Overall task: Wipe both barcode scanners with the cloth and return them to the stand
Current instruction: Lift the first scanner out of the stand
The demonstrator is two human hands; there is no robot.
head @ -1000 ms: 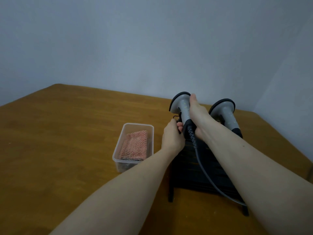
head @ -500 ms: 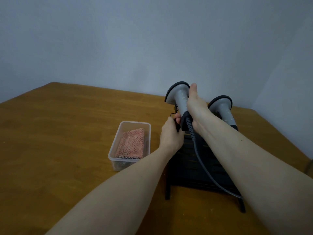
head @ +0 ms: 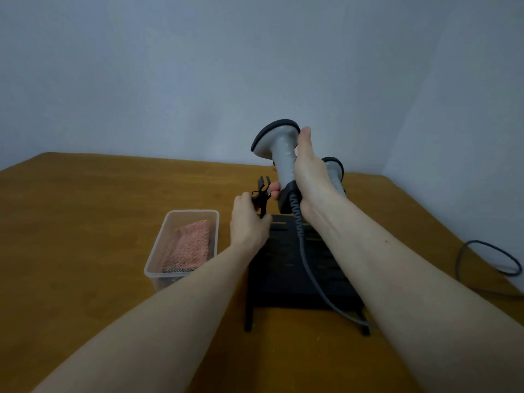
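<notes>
Your right hand (head: 309, 177) grips 1 grey scanner (head: 279, 154), hiding the second scanner (head: 334, 168); your left hand (head: 248, 225) pinches the stand's black clip (head: 262, 194).

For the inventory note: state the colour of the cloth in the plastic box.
The cloth is pinkish-red with a dark striped edge; the head view shows it.

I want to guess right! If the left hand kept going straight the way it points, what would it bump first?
Probably the black clip on the stand; the left hand already touches it. Beyond looks like bare table, though depth is unclear.
</notes>
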